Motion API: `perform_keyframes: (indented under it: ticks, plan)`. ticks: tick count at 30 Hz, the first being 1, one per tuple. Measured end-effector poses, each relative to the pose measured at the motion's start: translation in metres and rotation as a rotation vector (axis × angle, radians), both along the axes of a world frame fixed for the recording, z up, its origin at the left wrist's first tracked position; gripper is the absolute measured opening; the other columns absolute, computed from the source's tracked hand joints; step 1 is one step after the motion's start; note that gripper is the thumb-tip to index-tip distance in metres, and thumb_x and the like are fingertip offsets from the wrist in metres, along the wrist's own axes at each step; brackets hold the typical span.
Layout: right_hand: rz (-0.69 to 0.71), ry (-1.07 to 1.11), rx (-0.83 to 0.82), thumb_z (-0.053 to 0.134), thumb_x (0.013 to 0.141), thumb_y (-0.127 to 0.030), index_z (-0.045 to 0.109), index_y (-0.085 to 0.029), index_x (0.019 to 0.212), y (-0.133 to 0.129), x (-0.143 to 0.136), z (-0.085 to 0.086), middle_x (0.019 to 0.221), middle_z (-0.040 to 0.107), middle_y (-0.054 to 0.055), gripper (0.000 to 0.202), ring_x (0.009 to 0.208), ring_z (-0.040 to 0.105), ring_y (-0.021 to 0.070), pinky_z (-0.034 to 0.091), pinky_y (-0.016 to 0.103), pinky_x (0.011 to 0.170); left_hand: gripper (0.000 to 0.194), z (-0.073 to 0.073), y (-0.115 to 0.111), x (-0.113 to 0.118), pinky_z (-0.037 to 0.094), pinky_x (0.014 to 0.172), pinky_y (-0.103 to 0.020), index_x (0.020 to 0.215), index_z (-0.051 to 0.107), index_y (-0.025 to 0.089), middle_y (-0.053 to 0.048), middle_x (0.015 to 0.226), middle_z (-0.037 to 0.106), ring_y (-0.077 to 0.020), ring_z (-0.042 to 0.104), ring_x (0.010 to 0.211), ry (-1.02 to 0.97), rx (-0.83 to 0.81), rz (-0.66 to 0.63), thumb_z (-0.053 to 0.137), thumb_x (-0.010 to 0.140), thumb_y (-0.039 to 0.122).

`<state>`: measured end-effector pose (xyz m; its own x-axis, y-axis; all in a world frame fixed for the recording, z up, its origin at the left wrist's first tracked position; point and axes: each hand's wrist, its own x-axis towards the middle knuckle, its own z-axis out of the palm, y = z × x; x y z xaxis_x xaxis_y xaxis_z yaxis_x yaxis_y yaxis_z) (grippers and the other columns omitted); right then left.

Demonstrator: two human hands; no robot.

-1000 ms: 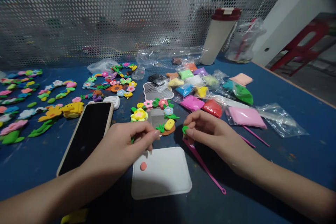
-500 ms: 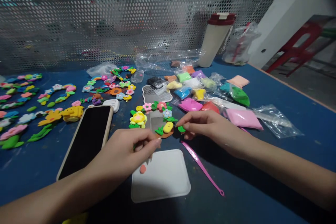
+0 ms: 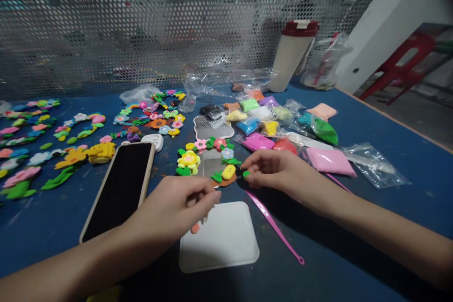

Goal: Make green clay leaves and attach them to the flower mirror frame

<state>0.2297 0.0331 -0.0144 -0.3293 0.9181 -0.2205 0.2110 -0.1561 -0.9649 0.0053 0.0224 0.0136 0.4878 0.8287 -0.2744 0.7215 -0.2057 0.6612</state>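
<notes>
My right hand (image 3: 271,170) is just right of a mirror-like frame decorated with clay flowers (image 3: 188,161), its thumb and fingertips around a small piece of green clay (image 3: 247,174). The frame's lower edge carries a yellow clay figure (image 3: 229,172) on a brown base. My left hand (image 3: 191,200) hovers over the upper left of a white board (image 3: 221,245), fingers curled and thumb against the index finger; what they hold, if anything, is hidden. A coral clay dot (image 3: 195,228) on the board is partly covered by that hand. Below my right hand lies a pink modelling tool (image 3: 274,226).
A phone (image 3: 120,188) lies left of my left hand. Several clay-decorated pieces (image 3: 81,127) spread across the left. Bags of coloured clay (image 3: 258,141) are heaped behind my right hand. A tumbler (image 3: 293,56) stands at the back by a perforated metal panel (image 3: 141,23).
The view has shifted slightly. Less of the green clay shows at my right fingertips, and those fingers look a bit more spread. My left hand covers more of the coral dot.
</notes>
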Motion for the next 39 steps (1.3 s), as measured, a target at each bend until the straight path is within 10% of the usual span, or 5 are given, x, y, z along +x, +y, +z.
perform_keyframes:
  ticks: [31,39]
  plan:
    - [-0.087,-0.245,0.243,0.064,0.080,-0.025,0.068,-0.018,0.087,-0.004,-0.010,-0.002,0.080,0.071,0.002,0.011,0.068,0.064,0.0160,0.049,0.027,0.062,0.033,-0.008,0.004,0.000,0.032,0.052,-0.020,0.060,0.049,0.019,0.004,0.055,0.052,-0.0106,0.051,0.055,0.026,0.090,-0.107,0.043,0.088,0.035]
    - [-0.091,-0.379,0.535,0.060,0.086,-0.022,0.069,-0.019,0.083,-0.011,-0.008,-0.001,0.077,0.071,0.000,0.010,0.067,0.064,0.0137,0.048,0.023,0.061,0.031,-0.005,0.004,-0.003,0.036,0.054,-0.019,0.066,0.057,0.018,0.004,0.061,0.057,-0.0112,0.056,0.056,-0.024,0.041,-0.019,0.045,0.086,0.039]
